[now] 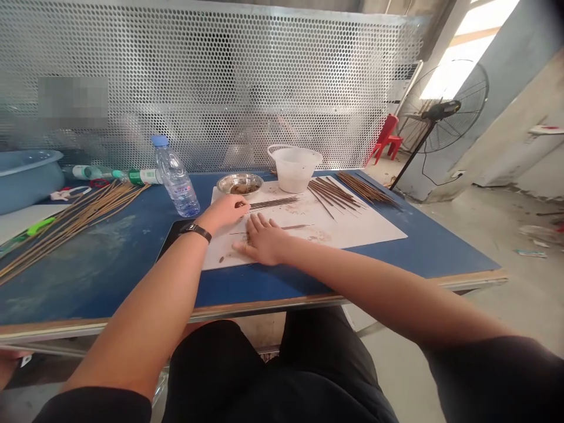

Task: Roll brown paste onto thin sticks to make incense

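My left hand rests on a white sheet, its fingertips by the end of a row of thin dark sticks. I cannot tell whether it grips them. My right hand lies flat on the sheet, fingers spread, across a single thin dark stick. Brown crumbs are scattered around it. Beyond my hands, a steel bowl holds brown paste, and a white plastic bucket stands beside it. Bundles of brown sticks lie at the sheet's far right.
The blue table also bears a long pile of bare sticks, a water bottle and a pale blue basin. A perforated metal screen stands behind it. A fan and red chair stand right; another person's hand shows lower left.
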`<state>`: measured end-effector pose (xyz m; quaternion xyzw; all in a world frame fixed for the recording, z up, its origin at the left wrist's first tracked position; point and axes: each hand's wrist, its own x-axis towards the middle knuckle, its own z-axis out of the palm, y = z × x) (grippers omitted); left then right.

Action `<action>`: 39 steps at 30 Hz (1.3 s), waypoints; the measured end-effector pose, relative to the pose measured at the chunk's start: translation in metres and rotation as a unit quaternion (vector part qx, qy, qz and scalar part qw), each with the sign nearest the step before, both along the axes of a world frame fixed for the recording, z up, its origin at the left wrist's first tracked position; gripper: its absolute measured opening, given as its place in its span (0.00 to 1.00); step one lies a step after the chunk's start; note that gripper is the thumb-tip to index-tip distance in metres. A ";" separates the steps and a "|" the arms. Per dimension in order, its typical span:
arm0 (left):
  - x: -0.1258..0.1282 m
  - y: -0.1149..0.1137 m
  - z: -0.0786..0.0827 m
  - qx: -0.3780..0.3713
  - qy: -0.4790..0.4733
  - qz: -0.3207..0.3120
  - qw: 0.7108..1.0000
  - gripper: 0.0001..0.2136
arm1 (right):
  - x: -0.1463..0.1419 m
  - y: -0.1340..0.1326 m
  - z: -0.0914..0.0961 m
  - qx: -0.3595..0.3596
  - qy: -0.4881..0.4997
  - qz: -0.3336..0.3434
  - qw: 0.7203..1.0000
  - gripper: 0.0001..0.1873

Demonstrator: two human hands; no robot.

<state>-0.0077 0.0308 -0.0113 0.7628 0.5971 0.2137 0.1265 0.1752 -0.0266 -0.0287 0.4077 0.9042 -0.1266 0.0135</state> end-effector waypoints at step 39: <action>-0.007 0.005 -0.005 -0.046 0.027 0.007 0.999 0.16 | 0.124 0.053 0.034 0.083 -0.028 -0.111 0.990 0.16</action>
